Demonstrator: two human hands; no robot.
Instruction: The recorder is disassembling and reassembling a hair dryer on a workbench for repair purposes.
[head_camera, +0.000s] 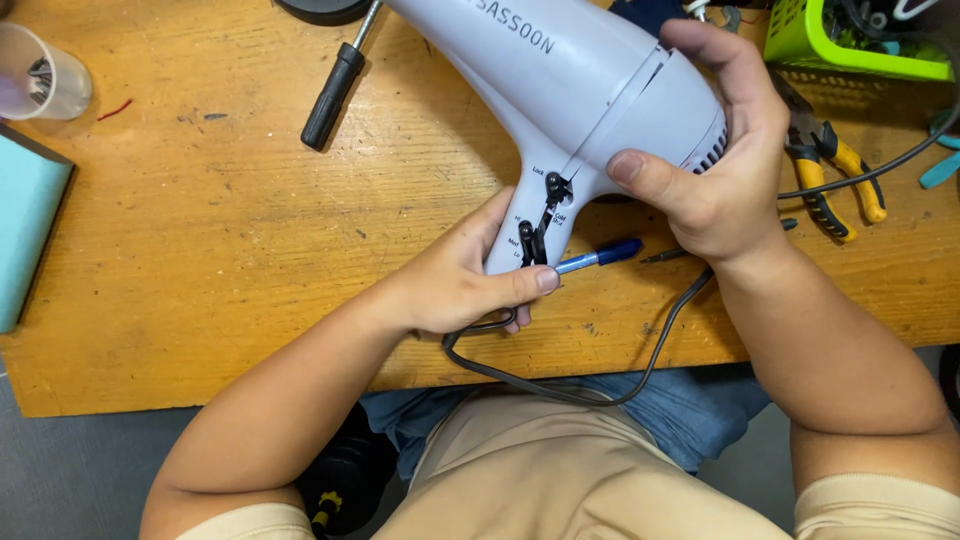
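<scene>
A pale lilac hair dryer (580, 80) lies across the wooden table (230, 250), barrel pointing to the upper left, with black switches on its handle. My left hand (460, 275) wraps around the bottom of the handle, thumb laid across its end. My right hand (715, 150) grips the rear of the body by the vent grille, thumb pressed on the side. The dryer's dark cord (600, 385) loops down over the table edge onto my lap. A blue pen (600, 257) lies on the table just under the handle.
A black-handled screwdriver (335, 90) lies at the upper middle. Yellow-handled pliers (835, 170) sit to the right, below a green basket (800, 40). A clear plastic cup (45, 85) and a teal box (25, 220) stand at the left edge.
</scene>
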